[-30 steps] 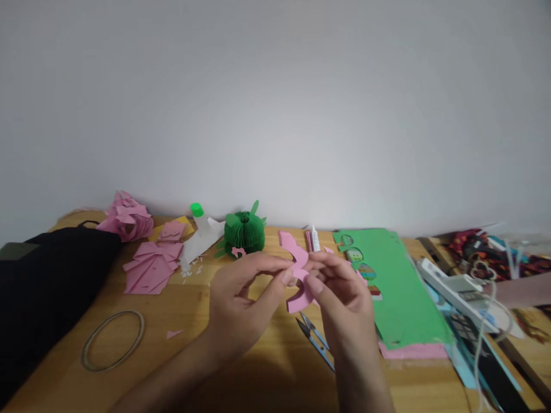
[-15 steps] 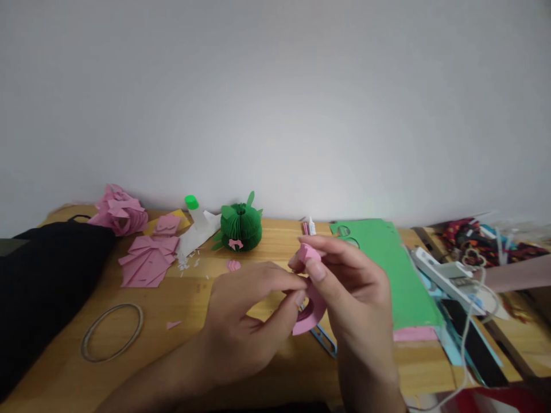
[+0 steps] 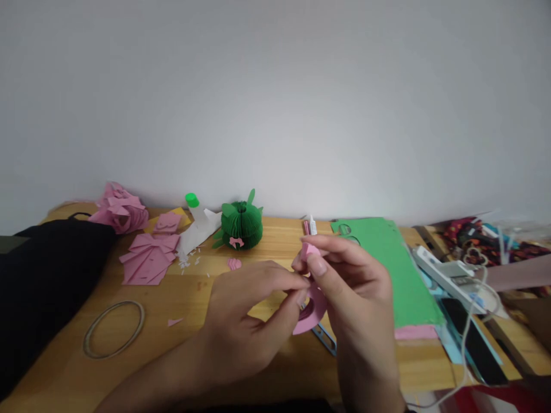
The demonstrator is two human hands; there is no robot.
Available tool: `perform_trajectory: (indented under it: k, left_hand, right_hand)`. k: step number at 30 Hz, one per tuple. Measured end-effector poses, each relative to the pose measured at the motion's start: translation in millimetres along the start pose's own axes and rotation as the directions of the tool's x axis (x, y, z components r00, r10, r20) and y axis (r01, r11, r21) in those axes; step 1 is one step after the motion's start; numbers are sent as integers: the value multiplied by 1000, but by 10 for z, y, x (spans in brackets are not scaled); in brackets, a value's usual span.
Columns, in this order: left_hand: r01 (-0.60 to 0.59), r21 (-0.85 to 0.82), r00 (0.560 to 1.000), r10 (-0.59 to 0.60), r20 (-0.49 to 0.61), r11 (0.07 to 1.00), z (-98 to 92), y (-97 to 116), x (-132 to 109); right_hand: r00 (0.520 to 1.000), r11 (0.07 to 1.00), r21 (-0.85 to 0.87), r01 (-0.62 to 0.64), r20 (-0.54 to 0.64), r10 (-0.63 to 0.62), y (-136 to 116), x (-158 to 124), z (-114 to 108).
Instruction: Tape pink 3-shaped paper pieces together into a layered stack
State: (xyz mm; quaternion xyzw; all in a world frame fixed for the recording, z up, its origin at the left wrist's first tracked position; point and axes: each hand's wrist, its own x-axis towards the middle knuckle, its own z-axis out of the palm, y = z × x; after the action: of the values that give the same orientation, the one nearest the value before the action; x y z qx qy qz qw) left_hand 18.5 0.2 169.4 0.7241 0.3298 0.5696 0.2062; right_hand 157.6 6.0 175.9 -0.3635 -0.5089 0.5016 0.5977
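– Hands apart, or clamped on something?

– Clamped, both, and nearly meeting: left hand (image 3: 247, 315) with thumb and forefinger pinched on a pink paper piece (image 3: 317, 312), right hand (image 3: 359, 301) with thumb and fingers closed over its upper end, just beyond; one strip or two, impossible to tell under the fingers

– Any tips for handling it well?

– Best, as a judgement, to pinch lightly near the curve, line up edges before pressing, and avoid creasing the bend

– And the counts?

– Two hands, one held piece between them, over the desk (image 3: 189, 292); beyond the left hand, one green paper ball (image 3: 243, 223) bearing one pink bow (image 3: 236, 242), plus one pink cutout (image 3: 234, 264) nearer; left of that hand, one hoop (image 3: 87, 339) and one pink scrap (image 3: 174, 322); right of the right hand, one phone (image 3: 480, 355)
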Motion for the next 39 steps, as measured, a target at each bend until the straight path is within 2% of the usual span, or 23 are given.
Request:
perform_trajectory:
  k: [8, 21, 25, 28, 30, 36, 39]
  left_hand:
    - [42, 4, 999, -42, 30, 999, -19, 5, -22]
    - [69, -29, 996, -67, 62, 997, -6, -21, -37]
    - [128, -93, 990, -121, 78, 987, -19, -68, -49]
    - [233, -160, 969, -216, 120, 959, -45, -99, -59]
    - [309, -203, 947, -281, 154, 929, -59, -113, -65]
    - [535, -347, 844, -465, 268, 771, -46, -175, -93]
    - [570, -311, 820, -502, 275, 761, -20, -190, -73]
  right_hand:
    - [1000, 1000, 22, -6, 2, 6, 7, 8, 1]
    - [997, 993, 89, -81, -4, 81, 3, 45, -11]
    - [992, 988, 92, -128, 31, 125, 2, 70, -43]
    - [986, 987, 51, -151, 77, 147, -2, 93, -82]
    - [988, 990, -8, -140, 67, 140, 0, 106, -108]
    - [993, 977, -181, -113, 6, 116, 49, 99, -160]
    - [997, 967, -242, -75, 2, 78, 72, 88, -154]
